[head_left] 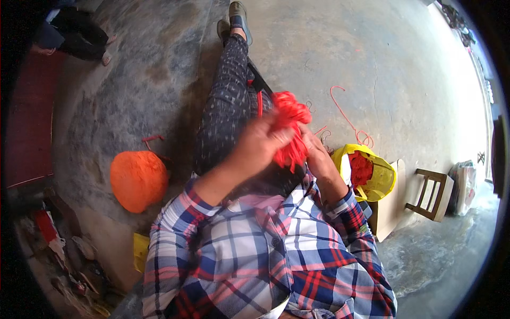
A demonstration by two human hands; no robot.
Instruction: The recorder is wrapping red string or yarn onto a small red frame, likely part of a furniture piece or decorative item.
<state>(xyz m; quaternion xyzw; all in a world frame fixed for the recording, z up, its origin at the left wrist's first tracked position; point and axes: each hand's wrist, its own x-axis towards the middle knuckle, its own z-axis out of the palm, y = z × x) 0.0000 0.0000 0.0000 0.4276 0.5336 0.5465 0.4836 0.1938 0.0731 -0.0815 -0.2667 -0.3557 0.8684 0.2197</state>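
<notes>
Above my lap is a bundle of red cord (292, 112), looped and bunched at the top with loose strands hanging toward me. My left hand (263, 139) grips its left side, the fingers a little smeared by motion. From the right, my right hand (316, 154) closes on the same bundle, its fingertips partly hidden behind the strands. A dark strip with a red band (260, 103) lies along my thigh just beyond the bundle; what it belongs to is unclear.
A yellow bag (390, 183) holding red material stands at my right, beside a cardboard piece (390, 212) and a wooden stool (431, 195). Red cord (345, 114) trails over the floor. An orange rounded object (139, 181) lies left. Another person's legs (79, 34) show far left.
</notes>
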